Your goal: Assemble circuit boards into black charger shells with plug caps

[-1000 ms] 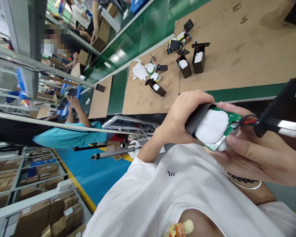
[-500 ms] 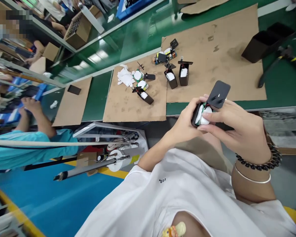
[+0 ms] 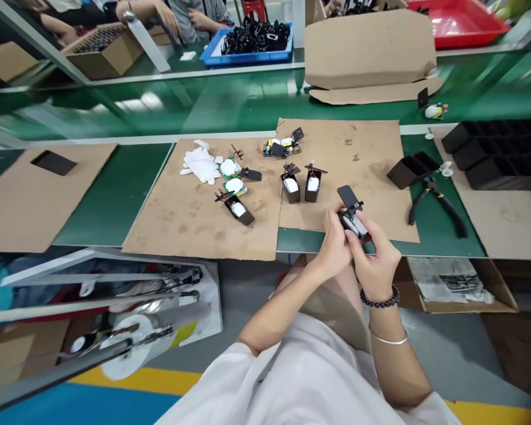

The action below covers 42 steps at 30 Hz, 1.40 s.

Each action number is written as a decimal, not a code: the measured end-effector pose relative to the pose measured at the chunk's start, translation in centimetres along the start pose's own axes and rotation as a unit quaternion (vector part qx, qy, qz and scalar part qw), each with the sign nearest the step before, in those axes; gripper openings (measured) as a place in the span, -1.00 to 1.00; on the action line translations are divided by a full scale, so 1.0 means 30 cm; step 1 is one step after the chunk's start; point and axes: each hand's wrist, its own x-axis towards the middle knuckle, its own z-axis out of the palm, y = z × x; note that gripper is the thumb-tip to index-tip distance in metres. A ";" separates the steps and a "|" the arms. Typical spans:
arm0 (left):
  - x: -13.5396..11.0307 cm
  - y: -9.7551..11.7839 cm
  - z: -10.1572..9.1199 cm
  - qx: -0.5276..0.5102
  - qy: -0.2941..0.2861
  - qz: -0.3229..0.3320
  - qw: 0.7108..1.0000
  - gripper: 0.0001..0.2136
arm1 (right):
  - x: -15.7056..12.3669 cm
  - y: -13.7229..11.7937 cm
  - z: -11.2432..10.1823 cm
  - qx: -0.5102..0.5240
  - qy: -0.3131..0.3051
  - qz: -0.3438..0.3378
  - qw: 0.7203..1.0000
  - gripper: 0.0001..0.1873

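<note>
Over the table's front edge, my left hand [image 3: 337, 243] is wrapped round the black case of an open power adapter [image 3: 353, 223]. A green circuit board with a white pad shows in the case's mouth. The black end cover [image 3: 349, 199] stands out from the far end. My right hand [image 3: 375, 254] grips the adapter from the right, thumb at the near end and fingers along the side. Just beyond my hands, two open adapters, one on the left [image 3: 291, 188] and one on the right [image 3: 312, 186], stand on cardboard.
Another adapter [image 3: 239, 211] lies left, near loose circuit boards [image 3: 234, 186] and white gloves [image 3: 201, 163]. Behind is a bare board assembly [image 3: 281, 147]. Cutting pliers [image 3: 433, 192] and black cases [image 3: 413, 168] are right, with stacked cases [image 3: 500, 153] beyond. People sit across the table.
The view has swung right and levelled, bringing the pliers and stacked cases fully into sight. Both hands still hold the adapter; the right fingers have shifted from the white pad towards its side.
</note>
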 end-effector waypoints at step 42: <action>-0.176 -0.133 -0.449 0.535 0.311 0.213 0.756 -0.74 | 0.125 0.179 -0.027 0.049 -0.055 0.137 0.988 -0.79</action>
